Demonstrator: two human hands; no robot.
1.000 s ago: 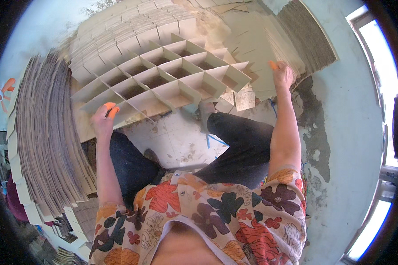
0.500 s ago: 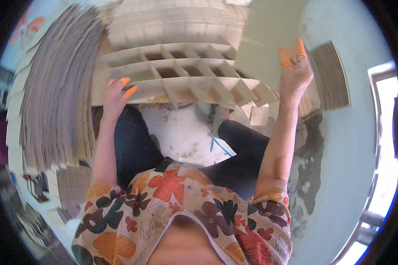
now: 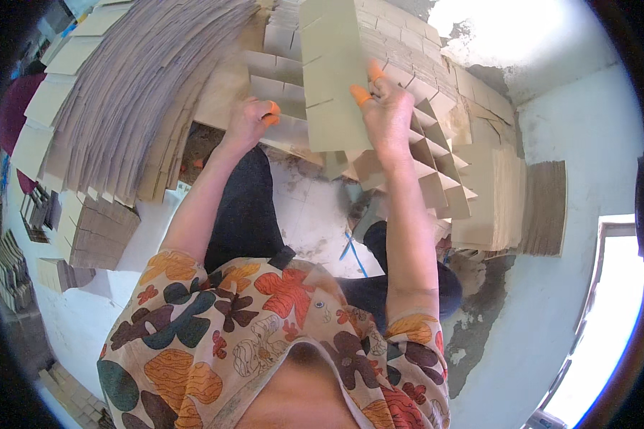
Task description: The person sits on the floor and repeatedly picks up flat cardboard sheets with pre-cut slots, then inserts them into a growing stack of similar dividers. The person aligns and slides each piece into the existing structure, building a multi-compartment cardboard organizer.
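Note:
A cardboard grid divider [image 3: 329, 79] is folded nearly flat and held up in front of me. My left hand [image 3: 247, 121], with orange fingertip covers, grips its lower left edge. On the divider's right side rests my right hand [image 3: 386, 111], also with orange finger covers, its fingers pressed against the flat slotted panel. Behind the folded divider lie stacked grid dividers [image 3: 436, 157] with open cells.
A large fanned pile of flat cardboard strips [image 3: 129, 93] fills the left. Smaller bundles of strips [image 3: 96, 232] lie at the lower left. A stack of flat cardboard sheets [image 3: 529, 207] stands at the right. White floor [image 3: 315, 222] shows between my knees.
The grid divider lay open and spread between my hands; now it is collapsed nearly flat and raised. My hands have come closer together and my view has swung left.

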